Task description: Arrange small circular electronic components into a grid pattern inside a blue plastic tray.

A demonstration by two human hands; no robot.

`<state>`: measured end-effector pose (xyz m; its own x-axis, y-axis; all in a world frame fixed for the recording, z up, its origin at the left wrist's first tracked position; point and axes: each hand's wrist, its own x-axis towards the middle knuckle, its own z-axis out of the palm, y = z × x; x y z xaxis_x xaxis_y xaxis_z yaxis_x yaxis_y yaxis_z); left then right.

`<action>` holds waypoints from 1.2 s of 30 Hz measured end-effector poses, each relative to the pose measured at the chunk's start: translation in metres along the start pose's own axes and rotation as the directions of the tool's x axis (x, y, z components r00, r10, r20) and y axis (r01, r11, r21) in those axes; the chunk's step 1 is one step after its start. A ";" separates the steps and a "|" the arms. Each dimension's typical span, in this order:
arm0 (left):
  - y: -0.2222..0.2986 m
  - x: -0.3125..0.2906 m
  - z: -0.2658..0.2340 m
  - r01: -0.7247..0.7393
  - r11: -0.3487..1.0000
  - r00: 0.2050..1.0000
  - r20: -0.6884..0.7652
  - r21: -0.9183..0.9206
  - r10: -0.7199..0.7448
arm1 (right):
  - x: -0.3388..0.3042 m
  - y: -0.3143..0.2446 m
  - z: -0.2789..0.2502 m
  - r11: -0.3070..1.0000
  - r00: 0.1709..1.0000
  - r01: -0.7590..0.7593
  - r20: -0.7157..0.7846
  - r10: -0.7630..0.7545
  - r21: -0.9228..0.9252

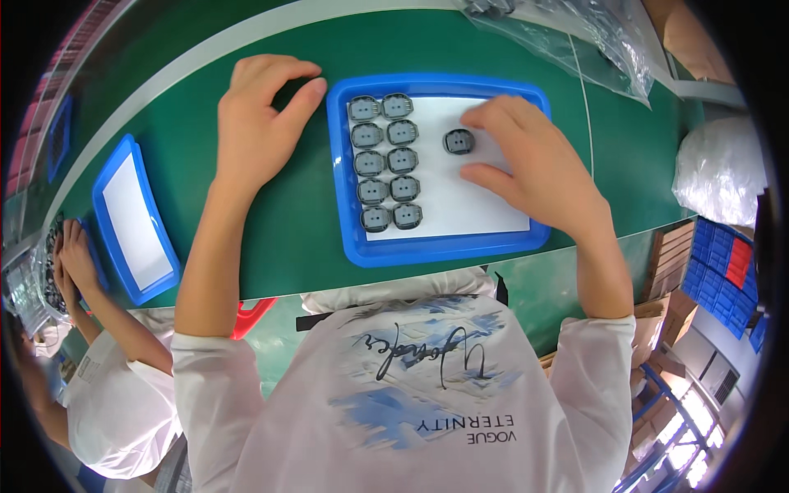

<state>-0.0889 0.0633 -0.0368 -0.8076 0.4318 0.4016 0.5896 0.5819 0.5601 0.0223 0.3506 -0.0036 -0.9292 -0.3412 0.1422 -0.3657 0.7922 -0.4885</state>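
Note:
A blue tray (339,164) lined with a white sheet (485,197) lies on the green table before me. Two columns of small dark grey plastic housings (403,159) run down its left side. One separate dark housing (459,141) rests on the sheet further right. Over the tray's right part, my right hand (534,160) has thumb and fingers spread to the right of this housing, apart from it. My left hand (267,119) is above the table just left of the tray, with nothing in it; a gap shows between its curved fingers and thumb.
Clear plastic bags (575,41) lie at the far right, and a wrapped bundle (719,172) sits past the right edge. Another blue tray (136,218) with a white sheet is at the left. Nearby, a co-worker's hands (74,255) are beside a bag of dark parts.

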 end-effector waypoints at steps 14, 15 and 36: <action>-0.008 -0.003 0.005 0.061 0.992 0.997 0.054 -0.109 -0.056 | 0.032 0.002 0.027 0.984 0.985 0.122 -0.108 -0.137 -0.133; -0.007 -0.003 0.005 0.064 0.992 0.997 0.049 -0.110 -0.058 | 0.033 0.003 0.026 0.981 0.983 0.143 -0.098 -0.157 -0.131; 0.076 0.076 0.055 -0.310 0.950 0.948 0.061 -0.035 0.311 | 0.096 0.130 -0.015 0.966 0.980 -0.160 -0.152 0.130 -0.204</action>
<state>-0.1051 0.1787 -0.0033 -0.5817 0.6325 0.5114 0.8102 0.3948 0.4333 -0.1149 0.4283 -0.0405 -0.9662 -0.1543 0.2063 -0.2155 0.9228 -0.3194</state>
